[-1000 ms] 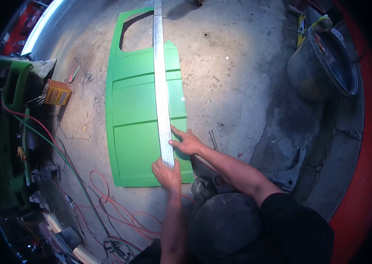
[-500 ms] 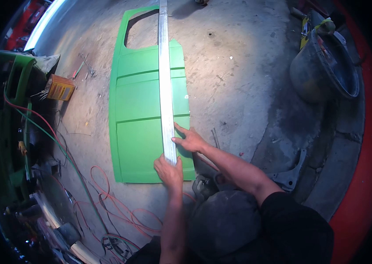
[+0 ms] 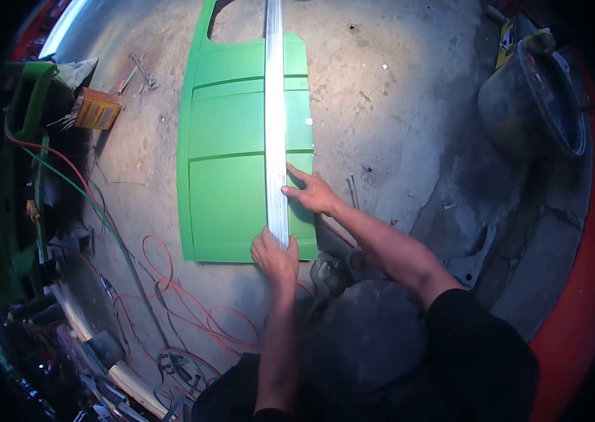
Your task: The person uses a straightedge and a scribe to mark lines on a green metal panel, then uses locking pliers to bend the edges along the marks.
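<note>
A green vehicle panel (image 3: 230,197) with a window opening near its far end lies flat on the floor. Along it runs a long silver metal bar (image 3: 275,112), slightly right of the panel's middle. My left hand (image 3: 275,261) is closed around the bar's near end, at the panel's near edge. A little farther up, my right hand (image 3: 315,192) rests against the bar's right side, thumb and index finger spread apart. Its other fingers are partly hidden. The bar's far end lies beyond the top of the view.
A yellow-brown can (image 3: 97,111) stands at the left, beside a green part (image 3: 33,98). Red and green hoses (image 3: 163,281) coil on the concrete floor. A large dark tub (image 3: 522,105) leans at the right. A dark cap (image 3: 371,334) fills the lower middle.
The camera view has shifted, so panel, bar and hands appear higher in the picture. Both hands keep their places on the bar, which lies about the same on the panel.
</note>
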Demonstrator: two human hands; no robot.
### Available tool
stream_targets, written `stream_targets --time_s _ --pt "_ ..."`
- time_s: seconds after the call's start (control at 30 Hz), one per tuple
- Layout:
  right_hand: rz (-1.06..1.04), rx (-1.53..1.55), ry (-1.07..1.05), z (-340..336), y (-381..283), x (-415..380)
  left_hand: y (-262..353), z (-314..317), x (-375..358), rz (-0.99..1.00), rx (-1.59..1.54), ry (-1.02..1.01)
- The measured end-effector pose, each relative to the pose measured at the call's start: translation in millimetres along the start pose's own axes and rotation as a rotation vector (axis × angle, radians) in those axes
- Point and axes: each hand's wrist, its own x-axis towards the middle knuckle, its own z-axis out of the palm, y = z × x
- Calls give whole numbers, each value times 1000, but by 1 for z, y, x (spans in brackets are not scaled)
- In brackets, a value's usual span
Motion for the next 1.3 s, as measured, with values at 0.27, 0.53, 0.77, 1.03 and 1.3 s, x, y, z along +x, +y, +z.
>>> stream_targets --time_s 0.27,0.53,0.77,1.03,1.3 --pt "-44 23 17 10 20 15 1 -1 1 -2 -2 9" --pt "-60 30 12 6 14 11 1 1 1 -13 -6 18" --pt "-154 69 36 12 27 17 2 1 2 -27 -20 14" --pt "-43 34 13 5 9 9 1 3 1 -22 -8 27" --pt "-49 21 35 11 15 12 0 3 -1 11 -24 40"
